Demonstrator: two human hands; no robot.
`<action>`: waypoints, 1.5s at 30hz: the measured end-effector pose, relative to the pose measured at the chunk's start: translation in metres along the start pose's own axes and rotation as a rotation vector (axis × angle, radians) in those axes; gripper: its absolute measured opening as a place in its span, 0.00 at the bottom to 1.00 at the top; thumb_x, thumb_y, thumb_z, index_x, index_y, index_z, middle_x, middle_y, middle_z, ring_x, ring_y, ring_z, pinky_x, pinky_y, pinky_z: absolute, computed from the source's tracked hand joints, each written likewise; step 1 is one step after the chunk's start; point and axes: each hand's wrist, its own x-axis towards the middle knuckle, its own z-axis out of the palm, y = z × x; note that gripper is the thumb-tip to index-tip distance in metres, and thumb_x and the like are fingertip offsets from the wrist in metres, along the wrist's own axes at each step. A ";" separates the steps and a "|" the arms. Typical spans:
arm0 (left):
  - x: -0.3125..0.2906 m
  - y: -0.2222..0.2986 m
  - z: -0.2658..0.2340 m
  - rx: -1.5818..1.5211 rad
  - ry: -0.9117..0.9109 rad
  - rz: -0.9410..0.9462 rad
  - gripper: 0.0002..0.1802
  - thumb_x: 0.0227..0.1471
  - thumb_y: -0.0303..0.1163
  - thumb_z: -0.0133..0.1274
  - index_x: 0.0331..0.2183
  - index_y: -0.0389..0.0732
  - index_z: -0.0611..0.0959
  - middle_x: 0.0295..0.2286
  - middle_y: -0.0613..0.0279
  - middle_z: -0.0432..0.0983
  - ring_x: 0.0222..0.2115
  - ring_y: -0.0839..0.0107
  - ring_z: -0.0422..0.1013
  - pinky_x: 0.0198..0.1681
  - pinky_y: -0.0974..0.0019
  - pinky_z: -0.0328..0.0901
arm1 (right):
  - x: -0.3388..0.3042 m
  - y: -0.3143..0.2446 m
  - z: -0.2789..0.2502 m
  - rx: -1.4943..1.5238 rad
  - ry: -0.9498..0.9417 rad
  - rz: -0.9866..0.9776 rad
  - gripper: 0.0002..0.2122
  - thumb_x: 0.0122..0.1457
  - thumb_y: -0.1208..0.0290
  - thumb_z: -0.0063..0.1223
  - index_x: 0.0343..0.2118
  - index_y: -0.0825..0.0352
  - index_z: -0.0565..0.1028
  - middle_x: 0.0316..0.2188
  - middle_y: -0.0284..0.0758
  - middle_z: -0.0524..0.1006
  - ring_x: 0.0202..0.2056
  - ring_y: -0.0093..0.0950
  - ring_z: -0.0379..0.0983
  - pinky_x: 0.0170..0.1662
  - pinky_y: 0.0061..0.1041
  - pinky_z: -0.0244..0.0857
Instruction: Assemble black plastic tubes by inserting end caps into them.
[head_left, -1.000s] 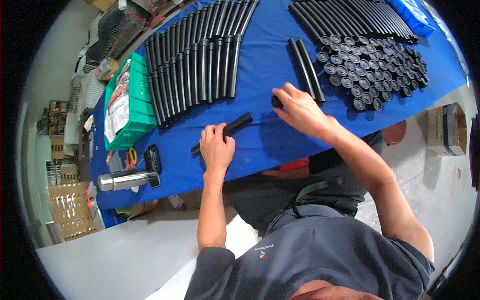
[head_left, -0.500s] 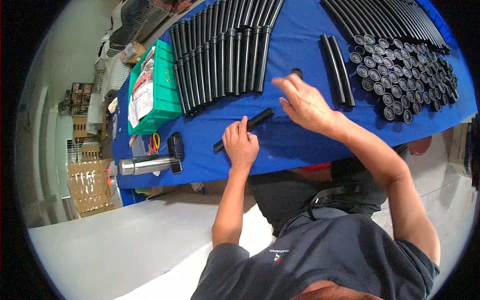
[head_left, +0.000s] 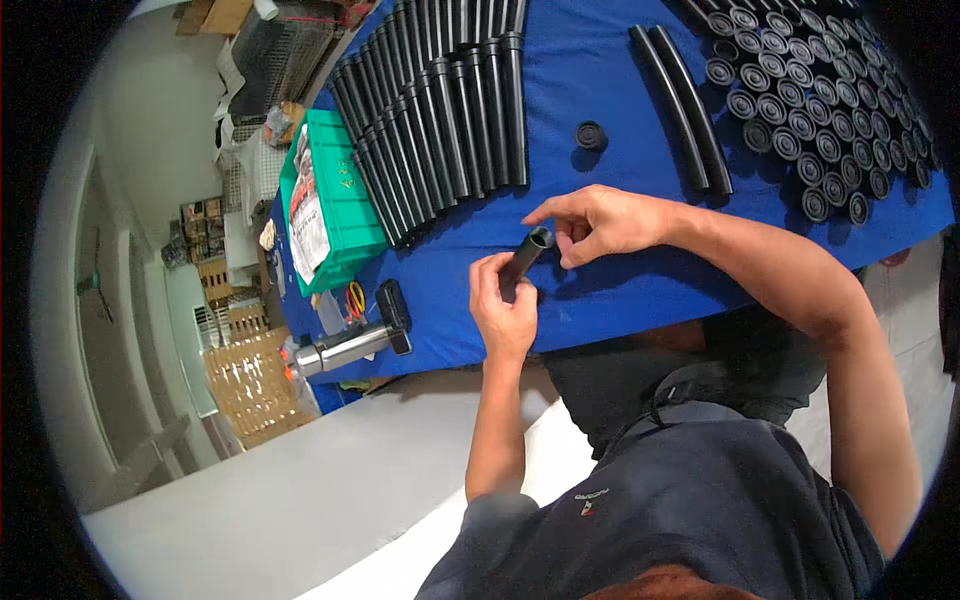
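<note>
My left hand (head_left: 503, 315) is wrapped round a short black tube (head_left: 521, 260) and holds it tilted, its hollow end facing up and toward the right. Just right of that open end is my right hand (head_left: 615, 228), index finger stretched out and thumb apart, with nothing visible between them. A round black cap (head_left: 590, 135) lies on the blue cloth (head_left: 590, 60) beyond my right hand.
Rows of black tubes with collars (head_left: 465, 125) lie at the far left, beside a green crate (head_left: 350, 245). Two plain black tubes (head_left: 690, 120) lie right of centre. Tubes with round ends (head_left: 800, 105) are stacked far right. A silver cylinder (head_left: 345, 348) lies near the left edge.
The tube, flat on the cloth under my left hand before, is now gripped and tilted up. My right hand has come back from beside the cap toward the tube's end. The view has shifted.
</note>
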 end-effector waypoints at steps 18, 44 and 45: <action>0.004 0.003 -0.017 -0.167 -0.347 -0.306 0.23 0.47 0.27 0.62 0.45 0.31 0.74 0.39 0.59 0.75 0.40 0.71 0.71 0.48 0.67 0.65 | -0.001 -0.005 -0.002 0.386 -0.152 0.066 0.21 0.52 0.77 0.61 0.51 0.71 0.74 0.43 0.37 0.80 0.44 0.24 0.76 0.50 0.24 0.68; -0.009 -0.020 -0.018 -0.227 -0.357 -0.321 0.22 0.51 0.27 0.59 0.48 0.31 0.75 0.38 0.54 0.77 0.38 0.66 0.74 0.45 0.64 0.67 | 0.003 0.007 0.002 0.187 -0.025 -0.008 0.26 0.51 0.67 0.65 0.53 0.70 0.73 0.30 0.34 0.78 0.31 0.23 0.73 0.37 0.24 0.68; -0.009 -0.011 -0.018 -0.428 -0.259 -0.389 0.21 0.52 0.26 0.58 0.48 0.33 0.75 0.38 0.53 0.77 0.39 0.65 0.74 0.46 0.62 0.67 | 0.002 0.004 -0.001 0.182 -0.031 -0.010 0.26 0.51 0.67 0.65 0.53 0.70 0.73 0.30 0.34 0.78 0.31 0.23 0.73 0.37 0.24 0.68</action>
